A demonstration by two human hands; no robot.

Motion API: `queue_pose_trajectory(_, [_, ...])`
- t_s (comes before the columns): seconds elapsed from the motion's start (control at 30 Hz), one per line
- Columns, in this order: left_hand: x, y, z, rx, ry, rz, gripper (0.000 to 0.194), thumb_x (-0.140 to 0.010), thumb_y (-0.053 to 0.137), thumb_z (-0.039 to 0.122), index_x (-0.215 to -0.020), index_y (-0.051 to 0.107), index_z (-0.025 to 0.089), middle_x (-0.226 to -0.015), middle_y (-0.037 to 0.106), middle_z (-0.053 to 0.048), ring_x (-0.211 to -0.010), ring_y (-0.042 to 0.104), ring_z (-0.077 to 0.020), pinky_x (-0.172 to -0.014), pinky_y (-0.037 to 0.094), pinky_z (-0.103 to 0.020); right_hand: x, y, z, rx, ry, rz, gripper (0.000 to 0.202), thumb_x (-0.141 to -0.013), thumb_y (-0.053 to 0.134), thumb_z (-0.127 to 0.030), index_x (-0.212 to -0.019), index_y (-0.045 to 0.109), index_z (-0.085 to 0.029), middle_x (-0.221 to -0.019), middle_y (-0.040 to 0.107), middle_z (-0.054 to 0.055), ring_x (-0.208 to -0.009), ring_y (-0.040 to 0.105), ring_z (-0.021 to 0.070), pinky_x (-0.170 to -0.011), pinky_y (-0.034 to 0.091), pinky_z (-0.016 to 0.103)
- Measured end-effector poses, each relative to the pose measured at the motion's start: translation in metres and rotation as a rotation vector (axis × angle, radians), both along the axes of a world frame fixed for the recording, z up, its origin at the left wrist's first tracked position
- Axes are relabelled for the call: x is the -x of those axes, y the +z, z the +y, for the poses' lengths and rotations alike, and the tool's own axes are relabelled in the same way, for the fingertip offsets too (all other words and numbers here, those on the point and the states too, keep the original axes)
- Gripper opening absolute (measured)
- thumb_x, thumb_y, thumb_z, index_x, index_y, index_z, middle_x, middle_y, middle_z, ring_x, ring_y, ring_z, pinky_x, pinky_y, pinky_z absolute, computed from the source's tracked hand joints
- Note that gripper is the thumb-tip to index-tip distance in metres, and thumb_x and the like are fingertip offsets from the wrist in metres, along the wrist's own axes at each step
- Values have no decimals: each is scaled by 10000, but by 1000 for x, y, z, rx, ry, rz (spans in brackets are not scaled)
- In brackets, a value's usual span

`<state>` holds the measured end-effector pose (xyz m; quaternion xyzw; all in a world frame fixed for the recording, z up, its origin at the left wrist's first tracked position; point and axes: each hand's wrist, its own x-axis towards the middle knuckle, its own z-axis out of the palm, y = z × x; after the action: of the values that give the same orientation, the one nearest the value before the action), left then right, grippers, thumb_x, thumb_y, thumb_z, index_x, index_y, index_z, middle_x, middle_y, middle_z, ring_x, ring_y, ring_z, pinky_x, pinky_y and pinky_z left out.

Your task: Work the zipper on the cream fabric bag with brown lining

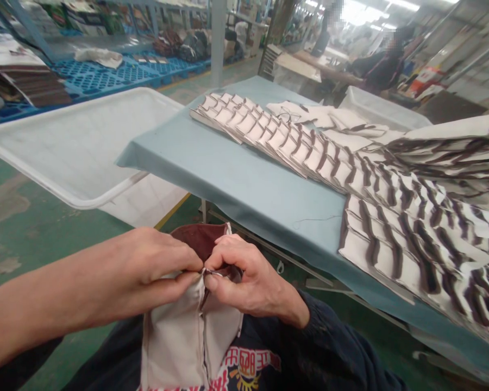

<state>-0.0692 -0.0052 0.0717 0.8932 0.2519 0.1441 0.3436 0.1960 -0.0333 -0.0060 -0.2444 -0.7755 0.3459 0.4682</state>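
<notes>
I see both hands, left hand [146, 266] and right hand [244, 282], pinching the fabric piece [187, 331] at its seam, below the table [236, 179], to work the edge.

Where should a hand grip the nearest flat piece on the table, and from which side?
Probably by its near edge, coming from the table's front side. The nearest piece lies flat at the end of the overlapped row, its front edge exposed on the blue cloth, while its far side is tucked among its neighbours. Both hands, left hand and right hand, are now pinching a fabric piece.

No legible text on clothing [248, 369]
</notes>
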Motion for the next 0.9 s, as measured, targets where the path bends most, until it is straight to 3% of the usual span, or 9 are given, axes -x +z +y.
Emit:
queue_pose_trajectory(0.13, [-6, 4, -2, -146, -7, -3, 295, -1103, 580, 112, -963, 799, 252, -785, 766, 16, -632, 678, -168, -616, 401, -347, 0, 3, -2, 20, -14, -53, 200, -1105, 741, -281, -919, 670, -266, -795, 713, -39, -741, 625, 173, -822, 539, 362])
queue_pose_trajectory(0.27, [-8, -2, -7, -244, 25, -75, 281, -1082, 540, 96, -886, 672, 249, -747, 672, 53, -601, 579, -133, -594, 356, -327, 2, 5, -4, 1, -14, -60, 196, -1088, 739, -246, -913, 653, -268, -802, 704, -45, -741, 619, 168, -805, 521, 351])
queue_pose_trajectory(0.33, [-8, -7, -10, -180, 61, -107, 245, -1048, 544, 122, -853, 626, 246, -731, 612, 75, -601, 531, -114, -588, 339, -299, 2, 5, -5, -33, -8, -50, 193, -1086, 752, -229, -920, 660, -264, -803, 698, -51, -735, 611, 163, -796, 508, 346])
queue_pose_trajectory(0.5, [-16, -6, -10, 267, 202, -104, 171, -927, 532, 281, -757, 521, 273, -651, 452, 93, -555, 404, -120, -496, 306, -259, 0, 4, -8, -23, -33, -105, 184, -1117, 769, -255, -948, 697, -256, -802, 692, -47, -740, 605, 170, -807, 496, 350])
queue_pose_trajectory(0.6, [-19, -3, -8, 269, 218, -139, 179, -927, 526, 310, -753, 538, 271, -649, 506, 80, -563, 449, -126, -516, 352, -255, -2, 3, -9, -4, -51, -124, 200, -1121, 789, -296, -943, 705, -257, -795, 692, -45, -736, 605, 173, -820, 507, 354])
queue_pose_trajectory(0.73, [-11, -12, -9, 166, 158, -127, 156, -1016, 600, 241, -891, 694, 240, -751, 648, 66, -629, 562, -133, -567, 412, -241, -2, 2, -8, -16, -84, -116, 188, -1113, 802, -277, -947, 717, -253, -788, 698, -50, -735, 607, 171, -827, 506, 356])
queue_pose_trajectory(0.9, [5, -24, -3, 225, 102, -111, 208, -1109, 724, 245, -902, 707, 239, -773, 664, 82, -624, 509, -118, -553, 358, -238, 1, 0, -5, -78, -61, -99, 187, -1114, 796, -249, -949, 708, -245, -793, 719, -49, -737, 611, 170, -824, 488, 361])
